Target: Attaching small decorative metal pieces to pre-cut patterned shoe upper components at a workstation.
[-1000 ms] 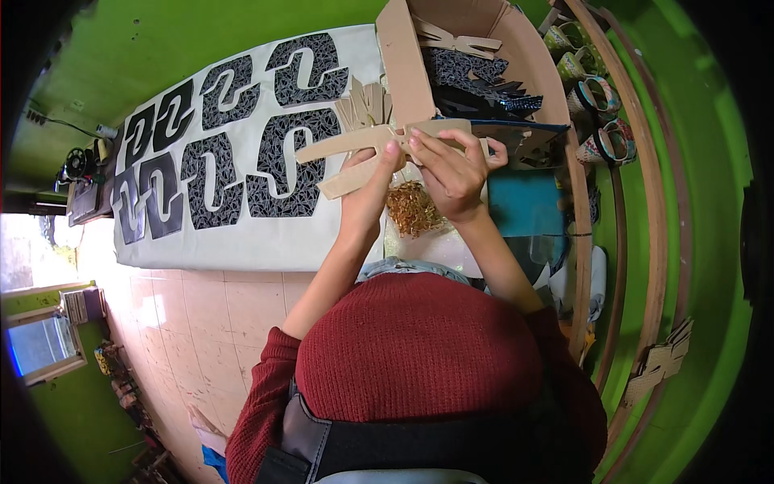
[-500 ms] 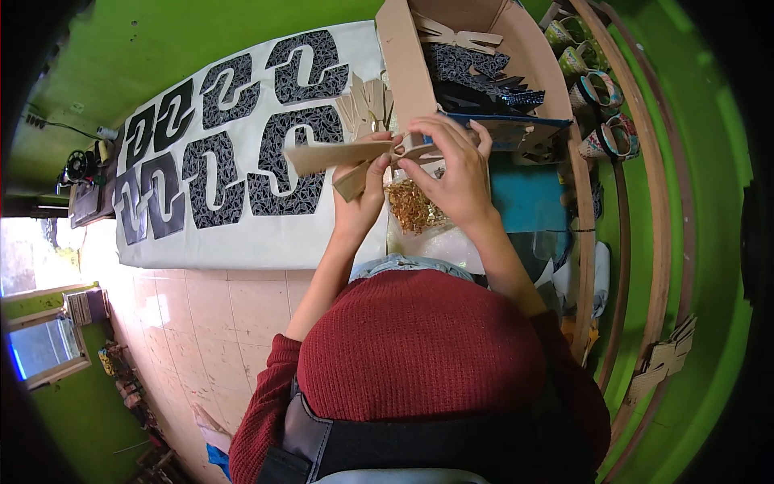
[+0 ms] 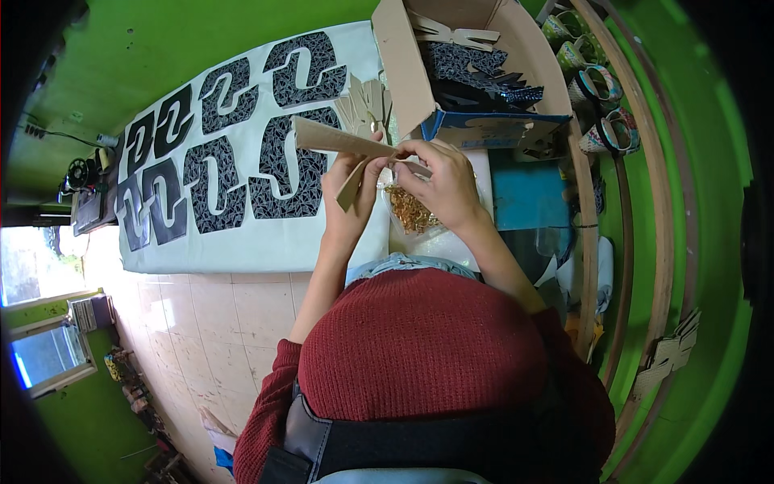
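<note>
Between my two hands, above the table's near right part, is a beige cut-out piece (image 3: 334,139) of thin, stiff sheet, folded so that its wide ends stick out to the left. My left hand (image 3: 348,198) pinches it near the middle, thumb on top. The fingertips of my right hand (image 3: 445,184) are closed on its right part, close to the left thumb. Whether something small sits between the fingertips is hidden. Just below the hands lies a pile of small gold-coloured metal parts (image 3: 413,211) in clear plastic.
Several black-and-grey patterned S-shaped pieces (image 3: 216,184) lie on the white-covered table (image 3: 266,254). More beige pieces (image 3: 364,103) fan out behind my hands. An open cardboard box (image 3: 403,77) with cut pieces stands at the back right, beside wooden rails (image 3: 663,234) holding patterned sandal uppers (image 3: 597,87).
The beige piece has swung so its wide end points farther up. My right hand's fingers have curled in and drawn closer to my left thumb.
</note>
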`<state>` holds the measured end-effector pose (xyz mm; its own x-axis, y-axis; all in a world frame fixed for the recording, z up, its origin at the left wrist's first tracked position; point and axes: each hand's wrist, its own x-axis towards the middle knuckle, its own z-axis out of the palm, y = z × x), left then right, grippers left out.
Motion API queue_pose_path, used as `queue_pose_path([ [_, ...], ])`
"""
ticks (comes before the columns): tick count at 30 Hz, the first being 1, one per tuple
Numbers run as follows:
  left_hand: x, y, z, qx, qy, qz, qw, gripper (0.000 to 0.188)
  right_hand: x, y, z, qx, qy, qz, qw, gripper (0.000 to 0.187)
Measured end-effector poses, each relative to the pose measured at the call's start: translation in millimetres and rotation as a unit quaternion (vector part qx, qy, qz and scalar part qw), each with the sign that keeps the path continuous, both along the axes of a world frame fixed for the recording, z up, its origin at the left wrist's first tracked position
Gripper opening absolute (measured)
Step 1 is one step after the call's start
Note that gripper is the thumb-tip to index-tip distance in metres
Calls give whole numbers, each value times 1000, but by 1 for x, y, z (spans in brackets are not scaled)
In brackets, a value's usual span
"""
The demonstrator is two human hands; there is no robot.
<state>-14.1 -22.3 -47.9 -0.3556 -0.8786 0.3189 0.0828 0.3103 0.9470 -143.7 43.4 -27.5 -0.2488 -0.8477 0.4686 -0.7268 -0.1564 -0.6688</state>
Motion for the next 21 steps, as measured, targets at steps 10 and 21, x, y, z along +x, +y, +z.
queue_pose_path([
  [10, 10, -4, 3, 32, -84, -18, 996, 20, 7, 2, 4, -24, 76, -40, 996, 12],
  [21, 9, -9, -14, 20, -67, 16, 997, 16, 13, 4, 3, 79, 79, -16, 994, 13],
])
